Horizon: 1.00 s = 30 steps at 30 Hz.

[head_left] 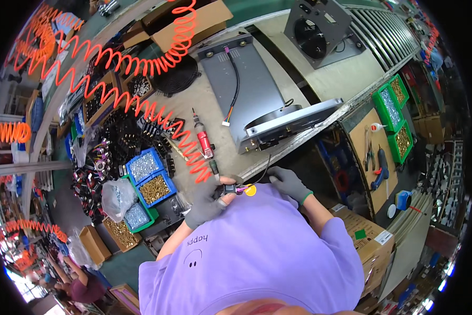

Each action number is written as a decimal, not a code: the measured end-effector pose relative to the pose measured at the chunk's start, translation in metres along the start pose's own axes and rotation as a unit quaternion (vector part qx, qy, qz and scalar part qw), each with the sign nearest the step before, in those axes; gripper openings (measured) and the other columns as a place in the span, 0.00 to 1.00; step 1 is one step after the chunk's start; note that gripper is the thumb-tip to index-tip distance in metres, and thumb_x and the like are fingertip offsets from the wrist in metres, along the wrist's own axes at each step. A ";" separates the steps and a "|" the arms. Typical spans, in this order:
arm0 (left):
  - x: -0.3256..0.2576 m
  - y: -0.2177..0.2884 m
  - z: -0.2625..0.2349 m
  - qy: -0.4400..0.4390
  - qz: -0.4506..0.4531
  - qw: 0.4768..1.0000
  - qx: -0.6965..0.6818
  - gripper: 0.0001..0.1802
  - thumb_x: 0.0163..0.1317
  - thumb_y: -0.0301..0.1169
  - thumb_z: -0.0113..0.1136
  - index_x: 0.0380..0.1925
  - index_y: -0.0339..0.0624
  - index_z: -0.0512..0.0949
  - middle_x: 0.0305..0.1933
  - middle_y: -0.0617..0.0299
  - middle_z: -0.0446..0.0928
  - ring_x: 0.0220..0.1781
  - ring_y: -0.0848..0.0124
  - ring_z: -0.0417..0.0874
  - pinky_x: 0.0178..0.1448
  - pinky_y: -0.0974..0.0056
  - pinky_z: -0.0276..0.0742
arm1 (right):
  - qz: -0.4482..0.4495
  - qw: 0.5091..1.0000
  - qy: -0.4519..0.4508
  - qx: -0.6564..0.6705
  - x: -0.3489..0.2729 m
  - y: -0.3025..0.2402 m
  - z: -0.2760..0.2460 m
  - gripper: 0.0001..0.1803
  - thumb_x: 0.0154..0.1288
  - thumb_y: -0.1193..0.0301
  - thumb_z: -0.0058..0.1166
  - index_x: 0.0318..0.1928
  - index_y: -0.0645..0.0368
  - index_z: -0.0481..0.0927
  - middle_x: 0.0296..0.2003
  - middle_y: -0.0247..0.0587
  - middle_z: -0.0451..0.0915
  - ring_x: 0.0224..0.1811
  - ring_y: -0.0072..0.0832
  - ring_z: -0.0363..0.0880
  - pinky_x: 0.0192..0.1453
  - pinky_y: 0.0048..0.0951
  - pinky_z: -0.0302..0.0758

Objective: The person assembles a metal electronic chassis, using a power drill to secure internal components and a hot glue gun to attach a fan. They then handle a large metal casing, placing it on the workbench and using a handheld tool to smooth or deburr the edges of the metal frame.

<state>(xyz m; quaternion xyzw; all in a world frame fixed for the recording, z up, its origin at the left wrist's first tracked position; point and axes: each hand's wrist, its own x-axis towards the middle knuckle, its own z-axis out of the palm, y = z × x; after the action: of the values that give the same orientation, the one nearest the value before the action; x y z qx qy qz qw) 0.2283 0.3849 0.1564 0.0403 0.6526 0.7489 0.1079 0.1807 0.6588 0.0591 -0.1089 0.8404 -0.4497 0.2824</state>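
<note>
My left hand [207, 202], in a grey glove with bare fingertips, is closed on a small black connector block [229, 189] in front of my chest. Purple and yellow wires [242, 189] come out of its right side, beside a round yellow spot. A thin black cable [266, 170] curves from there up toward the fan panel. My right hand [291, 185], also gloved, is held with its fingers stretched leftward near that cable, with no object visible in it. A grey metal housing [222, 79] lies on the bench ahead, and a panel with a round fan [288, 123] stands at its near end.
A red screwdriver [202, 137] under coiled orange air hoses [157, 113] lies left of the housing. Blue bins of screws [154, 189] and black parts sit farther left. A second fan housing [320, 31] stands far right, green bins [388, 107] and a blue-handled tool [381, 170] nearer.
</note>
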 end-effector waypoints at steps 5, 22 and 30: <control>0.000 -0.005 0.003 -0.004 -0.021 0.998 -0.052 0.17 0.58 0.26 0.61 0.46 0.34 0.71 0.41 0.62 0.74 0.40 0.78 0.74 0.45 0.72 0.70 | 0.056 0.998 0.038 0.005 -0.017 0.011 -0.007 0.19 0.60 0.67 0.46 0.49 0.64 0.75 0.44 0.55 0.79 0.48 0.45 0.77 0.54 0.37 0.72; 0.035 0.010 0.043 -0.014 -0.047 0.987 -0.151 0.16 0.60 0.24 0.58 0.46 0.33 0.65 0.44 0.50 0.74 0.44 0.64 0.80 0.53 0.62 0.75 | -0.049 0.969 -0.021 0.242 -0.044 -0.056 -0.111 0.29 0.56 0.66 0.58 0.57 0.63 0.70 0.37 0.34 0.75 0.38 0.20 0.72 0.43 0.24 0.70; 0.039 -0.010 0.119 0.153 -0.040 0.987 -0.039 0.17 0.58 0.29 0.60 0.46 0.34 0.72 0.40 0.60 0.74 0.42 0.77 0.75 0.47 0.70 0.70 | -0.250 0.935 -0.112 0.227 0.001 -0.080 -0.112 0.18 0.61 0.68 0.52 0.52 0.61 0.76 0.32 0.40 0.79 0.32 0.27 0.79 0.38 0.26 0.73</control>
<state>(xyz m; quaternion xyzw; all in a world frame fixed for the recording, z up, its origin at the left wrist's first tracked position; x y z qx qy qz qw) 0.2153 0.5094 0.1604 -0.1051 0.6325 0.7664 0.0388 0.1103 0.6904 0.1726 -0.2982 0.6245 -0.6694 0.2702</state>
